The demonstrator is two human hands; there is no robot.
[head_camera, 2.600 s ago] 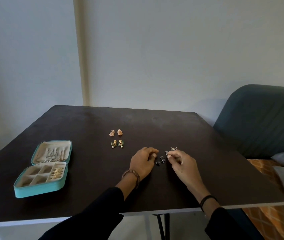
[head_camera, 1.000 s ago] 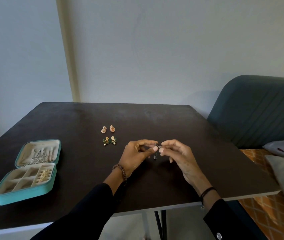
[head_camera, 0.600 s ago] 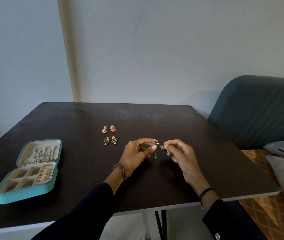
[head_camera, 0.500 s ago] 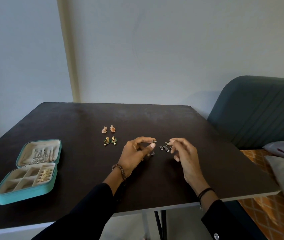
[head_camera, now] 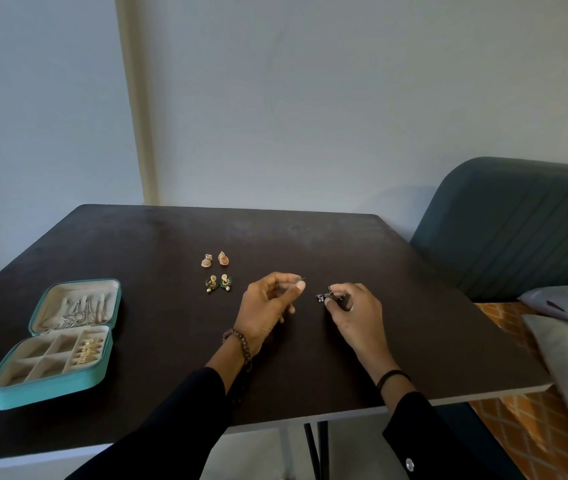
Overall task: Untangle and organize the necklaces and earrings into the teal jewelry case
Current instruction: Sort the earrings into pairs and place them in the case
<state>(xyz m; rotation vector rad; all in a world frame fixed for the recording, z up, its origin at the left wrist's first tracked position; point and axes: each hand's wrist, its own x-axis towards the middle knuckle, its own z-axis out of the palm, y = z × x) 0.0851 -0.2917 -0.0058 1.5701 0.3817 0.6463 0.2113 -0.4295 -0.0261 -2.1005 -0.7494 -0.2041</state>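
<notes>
Teal jewelry case (head_camera: pixel 50 396) lies open on the tabletop (head_camera: pixel 414 323), well off to the left of the left hand (head_camera: pixel 268 310) and a little nearer the person than it. Its lid is folded back on the far side. Gold earrings (head_camera: pixel 86 349) fill the tray compartment closest to the hands, and silvery chains (head_camera: pixel 78 311) hang in the lid.

Just beyond, both hands sit close together over the middle of the tabletop, apart but near. The left hand pinches a small piece (head_camera: pixel 299 279) between thumb and forefinger, too tiny to identify. The right hand (head_camera: pixel 357 311) has its fingers curled round a dark earring (head_camera: pixel 325 297), which pokes out toward the left hand.

Ahead and left of the left hand lie a green-and-gold pair (head_camera: pixel 218 284) and, farther still, a peach-gold pair (head_camera: pixel 215 260), both loose on the tabletop.

Everything still to be stowed has to travel leftward, so the left hand looks better placed for the case. The right hand would have to reach across it.
</notes>
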